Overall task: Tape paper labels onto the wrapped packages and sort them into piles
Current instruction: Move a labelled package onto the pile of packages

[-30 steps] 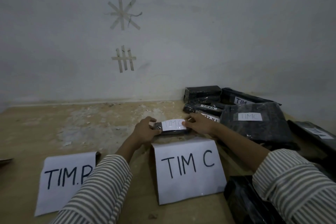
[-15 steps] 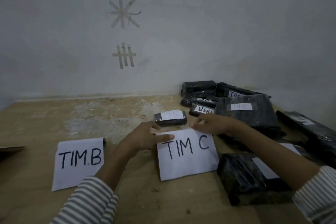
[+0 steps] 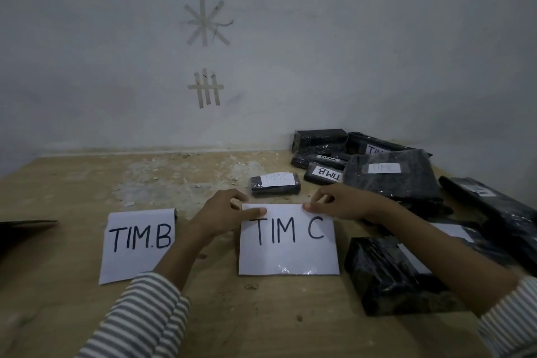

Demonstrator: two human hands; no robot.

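I'm pinching the TIM C sign's (image 3: pixel 287 241) top edge with both hands. My left hand (image 3: pixel 223 212) and right hand (image 3: pixel 343 202) are gripping its corners, small labelled package (image 3: pixel 275 184) lying just beyond.

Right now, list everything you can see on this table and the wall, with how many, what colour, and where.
TIM C sheet: one, white, black lettering, table centre, top edge under both hands.
TIM.B sheet: one, white, left of it.
small TIM C package: one, black wrap, white label, just beyond the TIM C sheet.
package pile: several, count unclear, black wrap, some white labels, far right by the wall.
near package: one, black, right of the TIM C sheet.
dark flat object: one, left edge, unidentifiable.
tape marks: two groups, pale, on the wall.
table: one, tan, scuffed.
left hand: fingers on the sheet's top-left edge.
right hand: fingers on its top-right edge.
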